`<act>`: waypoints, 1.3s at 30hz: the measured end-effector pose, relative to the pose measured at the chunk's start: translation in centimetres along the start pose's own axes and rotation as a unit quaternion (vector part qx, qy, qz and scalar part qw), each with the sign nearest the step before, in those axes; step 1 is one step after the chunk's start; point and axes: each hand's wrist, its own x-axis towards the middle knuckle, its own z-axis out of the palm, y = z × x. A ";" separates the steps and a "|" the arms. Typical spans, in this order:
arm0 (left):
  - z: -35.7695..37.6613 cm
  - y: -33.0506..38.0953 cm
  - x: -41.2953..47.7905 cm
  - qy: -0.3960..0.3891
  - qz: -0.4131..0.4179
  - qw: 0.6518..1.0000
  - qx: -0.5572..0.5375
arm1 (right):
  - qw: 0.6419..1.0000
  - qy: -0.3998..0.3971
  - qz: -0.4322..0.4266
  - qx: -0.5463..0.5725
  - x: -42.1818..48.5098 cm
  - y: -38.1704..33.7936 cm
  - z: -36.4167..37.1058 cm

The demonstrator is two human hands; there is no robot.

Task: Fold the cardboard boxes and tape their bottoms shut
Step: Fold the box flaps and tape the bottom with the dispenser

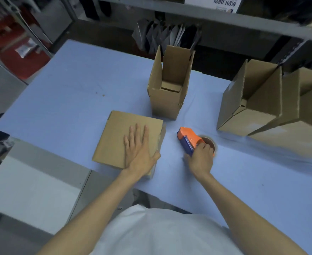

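Note:
A flattened cardboard box (pixel 114 138) lies at the near left edge of the blue table (pixel 68 100). My left hand (pixel 139 150) rests flat on its right part, fingers spread. To the right, my right hand (pixel 201 159) grips an orange and blue tape dispenser (pixel 187 139) that sits on the table, with its brown tape roll (pixel 209 142) partly hidden behind my fingers. A tall narrow box (pixel 167 100) stands upright and open-topped behind the flat one.
Several larger folded boxes (pixel 258 111) lie on their sides at the table's right. Metal shelving (pixel 206 17) with grey bags (pixel 162 35) runs behind the table. A white surface (pixel 31 190) sits below the table's left edge.

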 end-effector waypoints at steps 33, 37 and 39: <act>-10.6 -0.3 2.1 -0.228 0.195 0.808 -0.507 | 0.899 -0.074 -0.317 0.295 -4.1 0.9 -7.9; -10.5 -0.5 2.6 -0.227 0.182 0.800 -0.524 | 0.893 -0.112 -0.292 0.324 -3.3 0.6 -8.0; -10.6 -0.5 2.8 -0.225 0.179 0.802 -0.523 | 0.890 -0.131 -0.285 0.331 -3.1 0.6 -8.0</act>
